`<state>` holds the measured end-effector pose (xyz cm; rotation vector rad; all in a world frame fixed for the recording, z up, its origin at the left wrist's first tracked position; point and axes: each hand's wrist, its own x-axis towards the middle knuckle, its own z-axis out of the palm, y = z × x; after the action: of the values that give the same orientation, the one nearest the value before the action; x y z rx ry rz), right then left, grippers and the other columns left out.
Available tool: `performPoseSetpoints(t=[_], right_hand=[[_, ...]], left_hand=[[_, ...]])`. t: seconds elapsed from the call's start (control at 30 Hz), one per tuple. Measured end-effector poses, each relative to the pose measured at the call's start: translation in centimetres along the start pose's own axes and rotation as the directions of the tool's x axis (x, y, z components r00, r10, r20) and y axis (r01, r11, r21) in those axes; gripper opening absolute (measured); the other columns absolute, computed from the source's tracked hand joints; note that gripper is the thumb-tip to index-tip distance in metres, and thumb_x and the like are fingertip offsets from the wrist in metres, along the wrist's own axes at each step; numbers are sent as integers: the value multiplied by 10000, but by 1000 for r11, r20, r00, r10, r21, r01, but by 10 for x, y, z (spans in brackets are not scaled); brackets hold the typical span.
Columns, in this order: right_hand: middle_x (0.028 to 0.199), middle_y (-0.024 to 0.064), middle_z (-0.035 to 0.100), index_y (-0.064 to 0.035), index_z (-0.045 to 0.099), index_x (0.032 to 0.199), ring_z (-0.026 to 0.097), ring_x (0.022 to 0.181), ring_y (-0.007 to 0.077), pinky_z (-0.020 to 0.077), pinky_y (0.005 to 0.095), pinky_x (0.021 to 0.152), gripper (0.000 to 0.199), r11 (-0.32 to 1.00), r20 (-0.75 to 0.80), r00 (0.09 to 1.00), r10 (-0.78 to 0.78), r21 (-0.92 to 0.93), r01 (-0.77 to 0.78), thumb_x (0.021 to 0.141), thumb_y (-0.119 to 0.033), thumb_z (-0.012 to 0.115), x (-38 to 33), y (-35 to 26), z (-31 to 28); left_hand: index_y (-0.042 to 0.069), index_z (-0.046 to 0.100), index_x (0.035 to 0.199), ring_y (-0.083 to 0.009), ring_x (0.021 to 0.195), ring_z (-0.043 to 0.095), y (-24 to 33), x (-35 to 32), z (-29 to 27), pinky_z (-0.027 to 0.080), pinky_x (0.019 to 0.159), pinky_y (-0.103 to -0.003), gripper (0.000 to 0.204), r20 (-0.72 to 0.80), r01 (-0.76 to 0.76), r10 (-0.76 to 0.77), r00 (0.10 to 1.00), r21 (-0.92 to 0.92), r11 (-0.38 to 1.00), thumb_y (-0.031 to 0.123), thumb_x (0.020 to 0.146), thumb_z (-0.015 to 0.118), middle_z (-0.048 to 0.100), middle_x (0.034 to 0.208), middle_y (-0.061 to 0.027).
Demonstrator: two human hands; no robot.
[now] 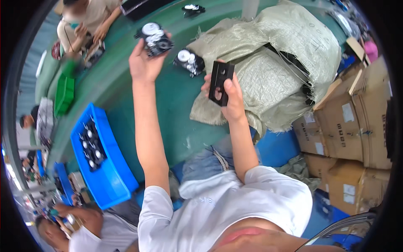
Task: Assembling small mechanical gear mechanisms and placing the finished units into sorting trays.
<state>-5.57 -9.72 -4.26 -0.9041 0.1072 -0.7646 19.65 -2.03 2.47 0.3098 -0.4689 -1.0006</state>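
My left hand (146, 65) is raised over the green work table (176, 109), its fingers wrapped round a black mechanism with white gears (155, 38). Held upright in my right hand (234, 95) is a flat black cassette-shaped housing (217, 80) with cut-out holes; my thumb lies over its face. Between the two hands, a similar geared mechanism (189, 62) lies on the table. One more of these black-and-white mechanisms (193, 9) sits farther off, near the top.
A large pale woven sack (268, 75) covers the table's right side, with cardboard boxes (336, 126) stacked beyond. To my left stands a blue bin (113, 180) with several black-and-white parts in it, and a green bin (64, 94). Co-workers (86, 25) sit along the left side.
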Motion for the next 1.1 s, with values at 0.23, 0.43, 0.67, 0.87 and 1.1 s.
performPoseSetpoints(t=[0.23, 0.43, 0.67, 0.87, 1.1], right_hand=[[1109, 149, 619, -53, 389, 1412, 610, 946, 192, 495, 242, 719, 576, 991, -97, 991, -89, -107, 79, 967, -384, 543, -5, -10, 31], [1095, 104, 599, -36, 412, 1369, 538, 918, 138, 459, 249, 778, 522, 964, -49, 997, -56, -262, 42, 977, -348, 559, -14, -11, 31], [1109, 77, 574, -21, 441, 1347, 491, 951, 118, 383, 238, 859, 468, 967, -5, 1000, -18, -254, 16, 986, -299, 548, -19, -15, 37], [1115, 80, 578, -18, 451, 1345, 497, 955, 123, 393, 245, 858, 461, 960, -5, 1000, -24, -280, 21, 983, -288, 546, -18, -12, 36], [1124, 83, 581, -15, 446, 1354, 500, 972, 129, 395, 257, 871, 466, 966, 10, 1000, -4, -258, 7, 984, -283, 537, -17, -14, 37]], left_hand=[[2, 444, 1236, -263, 1059, 577, -96, -103, 58, 477, 916, -361, 331, -188, -93, 234, 954, 555, 827, 170, 974, 556, 548, 1192, -205], [36, 460, 1124, -163, 948, 556, -125, -126, 74, 467, 816, -288, 312, -178, -75, 295, 939, 730, 679, 175, 926, 658, 543, 1086, -124], [26, 461, 1126, -140, 892, 515, -123, -130, 66, 451, 797, -266, 344, -193, -81, 318, 928, 729, 679, 205, 922, 671, 509, 1030, -88], [20, 462, 1122, -138, 894, 515, -122, -131, 70, 450, 793, -266, 342, -200, -62, 331, 922, 767, 639, 212, 926, 665, 515, 1040, -93], [18, 462, 1117, -139, 891, 515, -121, -129, 69, 450, 786, -264, 330, -200, -63, 341, 918, 778, 625, 218, 934, 650, 519, 1029, -91]])
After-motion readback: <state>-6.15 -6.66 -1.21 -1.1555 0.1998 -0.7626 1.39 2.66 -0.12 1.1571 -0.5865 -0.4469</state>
